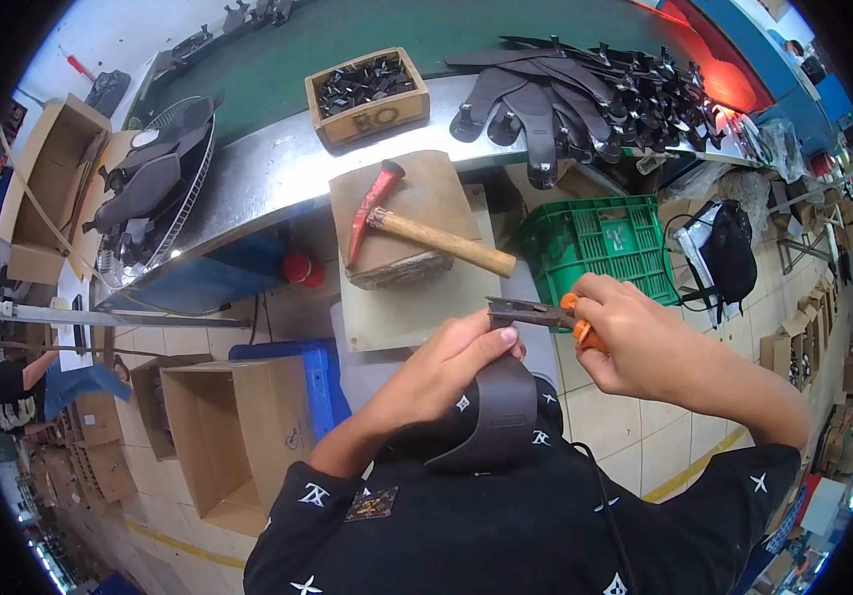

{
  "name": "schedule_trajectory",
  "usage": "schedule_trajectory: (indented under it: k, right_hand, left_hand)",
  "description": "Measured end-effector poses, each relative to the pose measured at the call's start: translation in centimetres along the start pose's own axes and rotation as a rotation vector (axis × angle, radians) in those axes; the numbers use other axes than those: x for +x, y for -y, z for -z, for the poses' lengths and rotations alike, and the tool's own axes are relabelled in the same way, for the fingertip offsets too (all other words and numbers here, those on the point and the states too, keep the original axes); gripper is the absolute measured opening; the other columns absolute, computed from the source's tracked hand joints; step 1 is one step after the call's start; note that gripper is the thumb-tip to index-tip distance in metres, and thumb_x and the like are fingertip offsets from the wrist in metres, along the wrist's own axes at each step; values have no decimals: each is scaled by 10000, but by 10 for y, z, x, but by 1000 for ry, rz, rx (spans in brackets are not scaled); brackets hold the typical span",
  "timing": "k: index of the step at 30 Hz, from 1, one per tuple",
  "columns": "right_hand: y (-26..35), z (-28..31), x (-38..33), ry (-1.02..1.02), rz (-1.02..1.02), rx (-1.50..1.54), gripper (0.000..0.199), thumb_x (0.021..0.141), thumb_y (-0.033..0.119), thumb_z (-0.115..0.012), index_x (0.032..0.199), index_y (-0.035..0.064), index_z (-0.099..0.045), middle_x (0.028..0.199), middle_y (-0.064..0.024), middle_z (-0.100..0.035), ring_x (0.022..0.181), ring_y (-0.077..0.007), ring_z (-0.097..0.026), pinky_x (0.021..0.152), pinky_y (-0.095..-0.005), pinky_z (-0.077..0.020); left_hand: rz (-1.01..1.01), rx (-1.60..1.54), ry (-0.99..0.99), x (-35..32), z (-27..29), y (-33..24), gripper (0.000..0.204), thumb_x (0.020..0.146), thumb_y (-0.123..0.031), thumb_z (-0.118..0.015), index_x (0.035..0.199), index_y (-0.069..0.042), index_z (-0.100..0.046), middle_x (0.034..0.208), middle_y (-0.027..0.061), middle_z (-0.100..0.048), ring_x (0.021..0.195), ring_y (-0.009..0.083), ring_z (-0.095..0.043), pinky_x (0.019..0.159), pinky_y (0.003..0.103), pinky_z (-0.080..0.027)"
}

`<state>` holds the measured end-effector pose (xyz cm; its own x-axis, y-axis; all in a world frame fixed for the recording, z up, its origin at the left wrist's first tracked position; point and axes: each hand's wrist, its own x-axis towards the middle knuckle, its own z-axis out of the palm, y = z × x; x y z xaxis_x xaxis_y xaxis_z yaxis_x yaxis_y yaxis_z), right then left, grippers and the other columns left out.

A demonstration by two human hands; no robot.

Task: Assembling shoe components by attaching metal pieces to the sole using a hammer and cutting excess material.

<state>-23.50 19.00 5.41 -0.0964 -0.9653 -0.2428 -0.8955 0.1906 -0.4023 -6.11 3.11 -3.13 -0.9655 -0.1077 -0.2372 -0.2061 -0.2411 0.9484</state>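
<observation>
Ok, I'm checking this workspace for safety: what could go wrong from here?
The pliers in the right hand are close to the left hand on the held strap, so a slip could pinch it. The hammer lies with its handle sticking out past the block, so an arm might knock it off. Some loose straps poke over the table's edge and could slide down.

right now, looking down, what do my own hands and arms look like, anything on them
Your left hand and right hand are bare, with no gloves, watch or bracelet showing. The forearms are uncovered too. Above them are short black sleeves, part of a black top marked with scattered white motifs, some shaped like four-pointed stars.
</observation>
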Motion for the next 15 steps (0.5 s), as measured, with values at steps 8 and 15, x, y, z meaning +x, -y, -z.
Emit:
schedule_trajectory:
  k: [8, 15]
  right_hand:
    - [-18, 7, 2, 71, -11, 336, 184, 772, 51, -594, 925, -42, -638, 1105, -182, -558, 1025, -325, -587, 894, -372, -473]
    - [-184, -104, -14, -420, -350, 622, 200, 863, 97, -570, 1035, 7, -618, 1051, -136, -568, 956, -268, -575, 886, -362, -454]
  left_hand:
    - [40, -65, 15, 3, -1, -4, 301, 1028, -286, -460, 971, -24, -598, 928, 42, -613, 856, 92, -542, 767, 242, -434]
    - [42, -261, 23, -5, -4, -15, 290, 1000, -303, -480, 900, -41, -552, 958, 118, -632, 903, 156, -559, 834, 274, -429]
